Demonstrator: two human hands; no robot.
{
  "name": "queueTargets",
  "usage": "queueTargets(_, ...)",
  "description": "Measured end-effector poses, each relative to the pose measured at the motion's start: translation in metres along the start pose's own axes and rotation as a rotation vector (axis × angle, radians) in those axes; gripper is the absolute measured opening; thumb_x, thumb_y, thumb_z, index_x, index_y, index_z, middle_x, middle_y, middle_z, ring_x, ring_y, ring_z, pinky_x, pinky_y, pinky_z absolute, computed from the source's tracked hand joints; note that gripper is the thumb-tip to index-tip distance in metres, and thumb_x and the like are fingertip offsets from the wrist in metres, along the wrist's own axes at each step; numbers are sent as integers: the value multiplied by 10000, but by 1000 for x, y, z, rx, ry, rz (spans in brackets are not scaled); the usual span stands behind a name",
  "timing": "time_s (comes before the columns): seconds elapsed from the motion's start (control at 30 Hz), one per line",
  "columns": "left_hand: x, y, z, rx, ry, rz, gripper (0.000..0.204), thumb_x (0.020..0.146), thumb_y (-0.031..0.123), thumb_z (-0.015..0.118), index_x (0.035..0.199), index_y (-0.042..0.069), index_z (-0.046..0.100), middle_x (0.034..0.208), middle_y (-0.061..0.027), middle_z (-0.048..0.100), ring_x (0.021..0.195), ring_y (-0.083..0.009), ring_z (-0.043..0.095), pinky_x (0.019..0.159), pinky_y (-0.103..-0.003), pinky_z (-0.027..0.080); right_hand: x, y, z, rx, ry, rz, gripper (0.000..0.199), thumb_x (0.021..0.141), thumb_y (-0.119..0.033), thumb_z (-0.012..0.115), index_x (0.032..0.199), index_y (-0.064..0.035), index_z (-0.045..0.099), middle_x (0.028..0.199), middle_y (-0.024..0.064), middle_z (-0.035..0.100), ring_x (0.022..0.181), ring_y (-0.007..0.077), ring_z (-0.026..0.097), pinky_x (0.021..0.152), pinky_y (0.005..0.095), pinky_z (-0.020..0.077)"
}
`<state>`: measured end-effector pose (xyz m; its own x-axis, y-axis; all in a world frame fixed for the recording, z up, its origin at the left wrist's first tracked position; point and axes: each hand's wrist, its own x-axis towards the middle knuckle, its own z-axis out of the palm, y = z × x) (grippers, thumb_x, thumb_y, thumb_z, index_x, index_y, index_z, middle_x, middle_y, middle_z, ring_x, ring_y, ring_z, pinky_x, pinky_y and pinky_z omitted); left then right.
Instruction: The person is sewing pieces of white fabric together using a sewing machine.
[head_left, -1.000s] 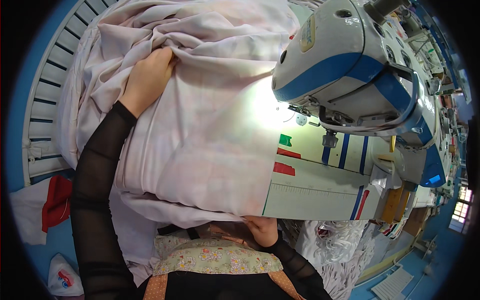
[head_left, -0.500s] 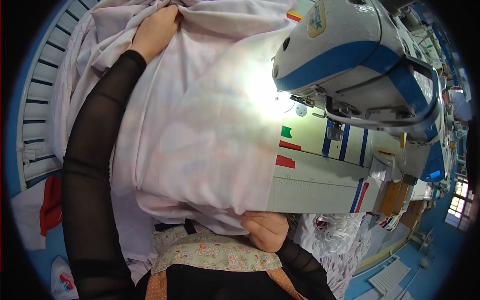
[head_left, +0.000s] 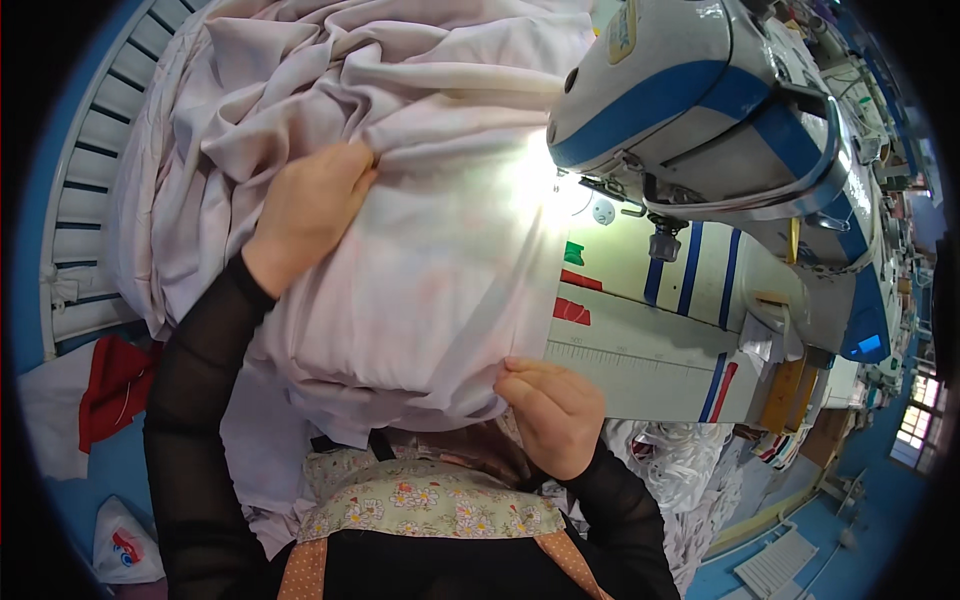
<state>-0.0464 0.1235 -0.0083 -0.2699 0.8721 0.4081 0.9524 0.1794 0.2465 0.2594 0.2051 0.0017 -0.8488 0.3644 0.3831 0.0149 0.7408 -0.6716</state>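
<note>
A large sheet of pale pink fabric covers the sewing table and bunches in thick folds toward the far left. My left hand is closed on a fold of it, left of the machine. At the near right edge, my right hand pinches the fabric's border between thumb and fingers. The white and blue sewing machine stands at the right, its bright lamp shining on the fabric's right edge. Glare hides the needle area, so I cannot tell whether the fabric lies under the foot.
A ruler-marked table extension carries red and blue tape strips. White cut strips hang in a heap below its near edge. A slatted white rack borders the left. Red cloth and a white plastic bag lie at lower left.
My left hand has come nearer to me, drawing the fabric into more folds behind it. My right hand has risen slightly from the table's near edge, lifting the fabric's border with it.
</note>
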Motion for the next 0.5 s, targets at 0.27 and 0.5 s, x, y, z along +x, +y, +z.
queueTargets(0.27,56,-52,29,79,56,55,105,882,149,568,866,50,535,779,-144,625,746,-336,621,647,-445,494,30,18,-4,-76,-7,-34,228,640,52,655,850,-36,653,828,95,671,836,277,687,680,350,543)
queueTargets(0.5,93,-108,35,153,37,-64,154,864,138,580,984,42,581,942,-170,652,889,-329,630,752,-405,487,59,30,-11,-151,-103,-85,207,679,42,657,869,-37,642,895,122,645,846,305,647,712,385,521)
